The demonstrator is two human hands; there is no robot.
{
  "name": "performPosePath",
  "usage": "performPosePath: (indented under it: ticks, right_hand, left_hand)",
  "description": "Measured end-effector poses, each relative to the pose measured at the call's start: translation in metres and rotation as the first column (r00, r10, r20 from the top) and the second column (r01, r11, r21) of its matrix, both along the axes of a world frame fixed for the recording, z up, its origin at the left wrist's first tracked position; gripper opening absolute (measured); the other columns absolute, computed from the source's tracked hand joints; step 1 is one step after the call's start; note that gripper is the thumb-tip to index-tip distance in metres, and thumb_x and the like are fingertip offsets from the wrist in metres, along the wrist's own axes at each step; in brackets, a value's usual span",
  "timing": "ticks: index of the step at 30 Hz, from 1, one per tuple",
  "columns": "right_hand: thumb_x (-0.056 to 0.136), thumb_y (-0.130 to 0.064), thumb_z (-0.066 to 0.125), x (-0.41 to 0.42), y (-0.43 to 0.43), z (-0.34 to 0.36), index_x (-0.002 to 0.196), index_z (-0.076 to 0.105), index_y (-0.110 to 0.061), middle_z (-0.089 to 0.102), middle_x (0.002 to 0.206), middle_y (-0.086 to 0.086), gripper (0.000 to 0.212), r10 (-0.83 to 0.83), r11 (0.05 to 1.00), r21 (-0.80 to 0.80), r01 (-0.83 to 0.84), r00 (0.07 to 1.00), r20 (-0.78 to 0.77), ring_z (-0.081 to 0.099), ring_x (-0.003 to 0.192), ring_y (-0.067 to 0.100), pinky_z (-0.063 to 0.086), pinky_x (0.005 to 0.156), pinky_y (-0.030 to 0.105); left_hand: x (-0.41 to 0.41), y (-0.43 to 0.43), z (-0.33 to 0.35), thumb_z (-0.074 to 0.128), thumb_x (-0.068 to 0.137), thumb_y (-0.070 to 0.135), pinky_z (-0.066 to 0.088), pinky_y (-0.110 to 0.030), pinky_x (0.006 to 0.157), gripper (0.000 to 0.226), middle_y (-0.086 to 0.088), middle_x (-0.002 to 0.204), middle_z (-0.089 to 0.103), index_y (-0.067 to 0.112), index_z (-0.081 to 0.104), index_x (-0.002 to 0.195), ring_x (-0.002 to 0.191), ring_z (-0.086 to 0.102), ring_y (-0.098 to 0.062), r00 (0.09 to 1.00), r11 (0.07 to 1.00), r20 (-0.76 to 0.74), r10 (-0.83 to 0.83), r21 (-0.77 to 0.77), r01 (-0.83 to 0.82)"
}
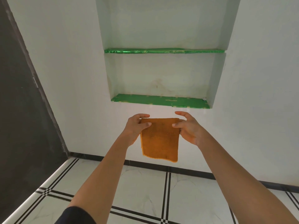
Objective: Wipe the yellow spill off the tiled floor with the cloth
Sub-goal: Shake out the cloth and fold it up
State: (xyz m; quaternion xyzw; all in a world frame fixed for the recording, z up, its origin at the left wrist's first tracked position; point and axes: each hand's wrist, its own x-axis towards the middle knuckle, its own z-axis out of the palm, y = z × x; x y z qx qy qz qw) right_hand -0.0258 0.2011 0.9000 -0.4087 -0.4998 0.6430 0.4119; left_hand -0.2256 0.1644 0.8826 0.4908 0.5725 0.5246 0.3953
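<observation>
Landmark: lower green shelf (160, 101), the foil-covered bottom ledge of a recess in the white wall.
Cloth: the orange cloth (159, 139) hangs in the air directly below the lower green shelf, in front of the wall. It is roughly square, spread flat, with its face toward the camera.
Cloth edges: the top edge is stretched level between the two hands. The bottom edge hangs free and curls slightly at its right corner.
Left hand: the left hand (135, 128) is below the lower green shelf, toward its left end. It grips the cloth's top left corner, with the thumb on the front face and the fingers curled behind.
Right hand: the right hand (189, 128) is below the lower green shelf, toward its right end. It pinches the cloth's top right corner, with the thumb pressed on the front face. The index finger is raised above the top edge.
Forearms: both are bare and reach up from the bottom of the view. A dark sleeve (76, 215) shows on the left arm.
Tiled floor: the tiled floor (142, 188) lies well below the lower green shelf. It has white tiles with black double lines, and the cloth is clear of it.
Skirting: a black skirting strip (186, 169) runs where the wall meets the floor, below the lower green shelf.
Upper green shelf: the upper green shelf (163, 50) sits above the lower green shelf in the same recess.
Dark panel: the dark panel (19, 110) stands far to the left of the lower green shelf.
</observation>
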Motion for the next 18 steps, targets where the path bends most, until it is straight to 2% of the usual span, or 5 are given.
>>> performPosePath:
  ticks: [6,9,13,15,18]
  right_hand:
    - [0.078,0.01,0.066,-0.007,0.009,0.008,0.121,0.055,-0.011,0.059,0.111,0.016,0.05,-0.194,0.95,0.305,0.066,0.89,0.414,0.058,0.103,0.027,0.048,0.086,0.031]
    - [0.082,-0.001,0.067,-0.003,0.011,0.006,0.106,0.065,-0.008,0.064,0.109,0.013,0.025,-0.2,0.942,0.332,0.045,0.87,0.451,0.059,0.105,0.029,0.049,0.093,0.038]
    - [0.085,-0.019,0.066,0.005,0.007,0.009,0.1,0.065,-0.015,0.065,0.105,0.008,0.015,-0.167,0.94,0.338,0.047,0.927,0.335,0.058,0.102,0.022,0.044,0.088,0.033]
    - [0.087,-0.028,0.063,0.002,0.004,0.012,0.105,0.062,-0.021,0.064,0.111,0.008,0.02,-0.131,0.956,0.283,0.075,0.974,0.186,0.058,0.105,0.025,0.042,0.095,0.039]
    - [0.077,-0.046,0.065,-0.009,0.0,0.002,0.119,0.051,-0.033,0.055,0.124,0.007,0.045,-0.022,0.993,0.115,0.014,0.997,0.072,0.055,0.108,0.031,0.044,0.095,0.055]
  left_hand:
    - [-0.009,0.005,0.003,0.068,0.081,0.009,0.047,-0.031,0.086,0.03,-0.003,0.109,0.056,0.014,0.059,0.109,0.104,0.053,-0.022,0.843,0.992,-0.523,-0.124,-0.043,0.119]
    - [-0.008,0.003,0.01,0.065,0.085,0.021,0.042,-0.027,0.076,0.012,0.0,0.093,0.058,0.014,0.062,0.094,0.091,0.054,-0.019,0.824,0.997,-0.565,-0.034,0.033,0.064]
    - [-0.01,-0.009,0.022,0.066,0.084,0.027,0.043,-0.033,0.081,0.012,0.0,0.091,0.06,0.018,0.058,0.083,0.092,0.055,-0.018,0.983,0.992,-0.153,-0.098,0.062,0.109]
    - [-0.006,-0.013,0.029,0.062,0.086,0.03,0.046,-0.04,0.086,0.012,-0.002,0.101,0.061,0.022,0.056,0.092,0.099,0.056,-0.024,0.983,0.99,0.124,-0.137,0.047,0.132]
    - [0.005,-0.003,0.029,0.056,0.088,0.04,0.048,-0.049,0.088,0.023,-0.005,0.113,0.059,0.028,0.053,0.108,0.102,0.057,-0.028,0.957,0.999,0.29,-0.025,-0.031,0.036]
